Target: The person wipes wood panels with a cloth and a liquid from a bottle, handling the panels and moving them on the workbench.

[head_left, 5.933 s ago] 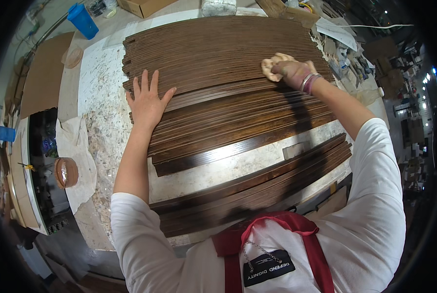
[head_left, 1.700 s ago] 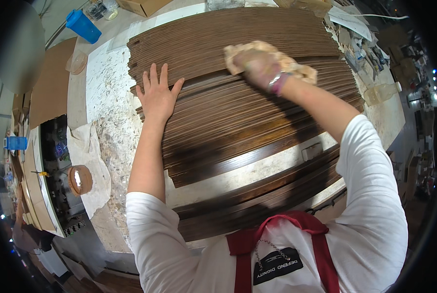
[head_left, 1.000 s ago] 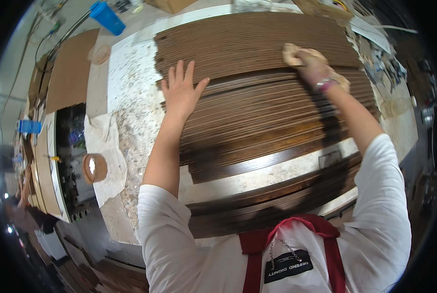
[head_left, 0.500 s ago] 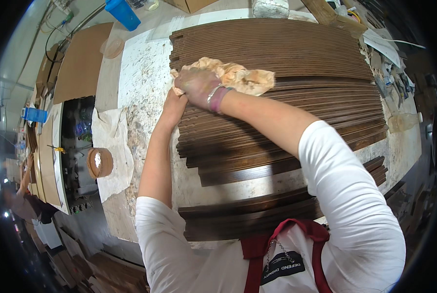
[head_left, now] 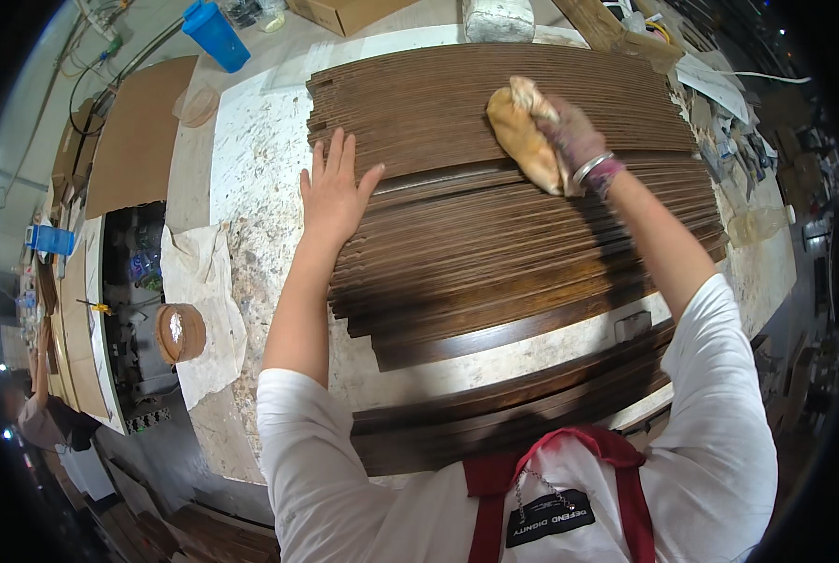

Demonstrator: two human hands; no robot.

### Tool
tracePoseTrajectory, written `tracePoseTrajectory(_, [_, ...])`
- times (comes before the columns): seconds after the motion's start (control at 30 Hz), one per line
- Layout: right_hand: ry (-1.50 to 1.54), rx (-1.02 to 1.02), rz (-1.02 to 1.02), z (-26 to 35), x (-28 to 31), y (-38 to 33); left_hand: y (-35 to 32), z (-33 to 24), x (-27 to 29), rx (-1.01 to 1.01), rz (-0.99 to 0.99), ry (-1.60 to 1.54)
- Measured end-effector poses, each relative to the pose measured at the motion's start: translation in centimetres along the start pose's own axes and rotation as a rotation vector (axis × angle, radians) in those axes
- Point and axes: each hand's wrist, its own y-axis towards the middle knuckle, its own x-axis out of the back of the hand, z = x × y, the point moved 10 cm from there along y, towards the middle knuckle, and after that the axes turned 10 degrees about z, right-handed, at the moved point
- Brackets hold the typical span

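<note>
Dark brown wooden strips [head_left: 419, 113] lie side by side across the table, forming a wide grooved sheet. My right hand [head_left: 570, 133], stained pinkish and wearing a bracelet, is closed round a crumpled tan cloth [head_left: 521, 136] pressed on the strips right of their middle. Fingers spread, my left hand [head_left: 335, 197] rests flat at the strips' left ends and holds nothing. A dark gap runs between the far group of strips and the nearer group.
More dark strips [head_left: 476, 403] lie along the near table edge. At the left stand a round brown tub [head_left: 179, 333] and a pale sheet [head_left: 204, 291]. A blue bottle [head_left: 217, 38] and a cardboard box [head_left: 349, 11] are at the back. Another person [head_left: 39, 413] is far left.
My right hand has swept the cloth rightward across the strips, away from my left hand. The left hand now lies spread on the strip ends, and the dark gap shows more fully.
</note>
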Motion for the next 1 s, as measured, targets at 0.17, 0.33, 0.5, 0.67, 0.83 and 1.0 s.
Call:
tracePoseTrajectory(0.17, [0.437,0.047,0.009,-2.5,-2.0,0.7,-2.3,0.2,0.0,-0.031,0.094,-0.029])
tracePoseTrajectory(0.33, [0.716,0.164,-0.110,-1.0,1.7,1.7,-3.4,-0.7,0.8,-0.085,0.056,0.040])
tracePoseTrajectory(0.5, [0.422,0.014,0.019,2.0,-2.2,0.7,-4.9,-1.6,2.7,-0.151,-0.174,0.058])
tracePoseTrajectory(0.67, [0.424,0.034,0.034,-0.4,-3.6,1.9,-1.2,0.1,3.9,-0.125,-0.165,-0.181])
tracePoseTrajectory(0.83, [-0.156,0.208,0.058,5.3,-2.2,2.1,0.9,1.9,4.0,-0.107,-0.233,-0.172])
tracePoseTrajectory(1.0, [-0.726,0.868,-0.030,13.9,-11.0,-0.2,2.3,2.1,3.7,-0.123,-0.201,-0.282])
